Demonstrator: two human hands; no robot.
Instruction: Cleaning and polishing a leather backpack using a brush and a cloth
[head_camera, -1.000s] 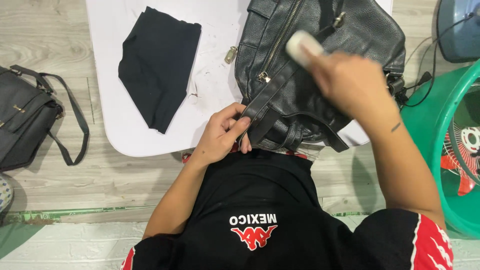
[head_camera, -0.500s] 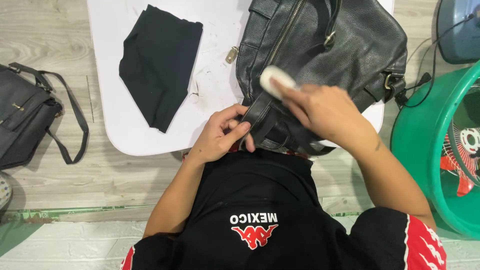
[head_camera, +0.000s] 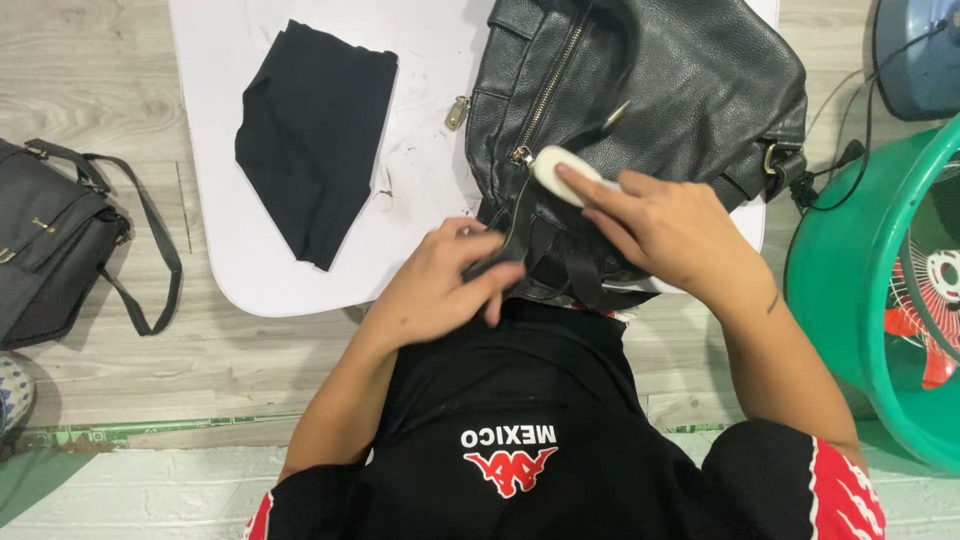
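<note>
A white table (head_camera: 250, 260) with rounded corners stands on a pale wood-plank floor (head_camera: 90, 70). A folded black cloth (head_camera: 315, 140) lies flat on the table's left part, its lower tip near the front edge. Just right of the cloth, a small thin metal piece (head_camera: 384, 192) rests on the tabletop; its kind cannot be told. On the floor, well left of the table, sits a dark grey shoulder bag (head_camera: 50, 250), its strap looped toward the table. At the right edge stands a green fan housing (head_camera: 850, 290) with a red blade inside. A black cable (head_camera: 850, 170) runs above it toward a blue object (head_camera: 915, 55) in the top right corner.
</note>
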